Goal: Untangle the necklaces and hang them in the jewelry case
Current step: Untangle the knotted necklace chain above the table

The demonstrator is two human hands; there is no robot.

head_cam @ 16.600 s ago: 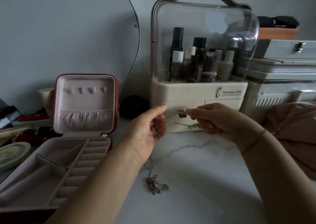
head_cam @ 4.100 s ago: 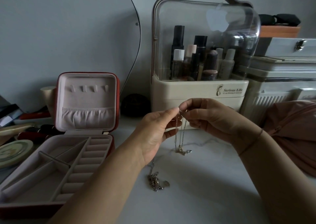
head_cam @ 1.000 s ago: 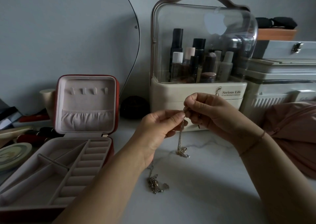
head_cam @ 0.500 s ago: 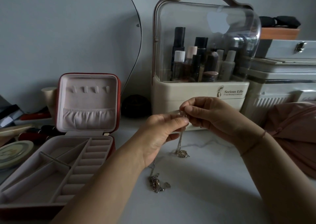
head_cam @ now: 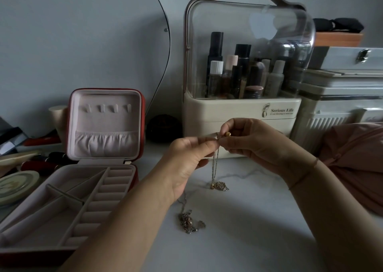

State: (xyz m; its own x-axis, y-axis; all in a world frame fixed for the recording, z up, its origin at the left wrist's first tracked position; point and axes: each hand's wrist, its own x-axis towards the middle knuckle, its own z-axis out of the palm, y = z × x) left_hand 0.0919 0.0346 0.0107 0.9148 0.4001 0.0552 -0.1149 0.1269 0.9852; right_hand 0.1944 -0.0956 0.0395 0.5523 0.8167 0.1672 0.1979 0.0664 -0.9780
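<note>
The open case (head_cam: 103, 130) stands leftmost, its lid hooks (head_cam: 107, 108) bare. Right of the case, the fingers of the left hand (head_cam: 186, 159) are clamped on one necklace (head_cam: 214, 168), hung doubled down to the worktop (head_cam: 259, 230). A second necklace (head_cam: 187, 222) lies heaped below. Furthest from the case, the right hand (head_cam: 255, 145) is pinched on the top end (seemingly the clasp). The strands should be held taut and teased apart gently.

Organizer (head_cam: 238, 110) with clear lid is set at the back of the table (head_cam: 248, 240), bottles (head_cam: 238, 72) packed inside. White boxes (head_cam: 342, 97) are stacked just right of it, pink cloth (head_cam: 356, 159) bunched below. Round tin (head_cam: 14, 184) is laid far left.
</note>
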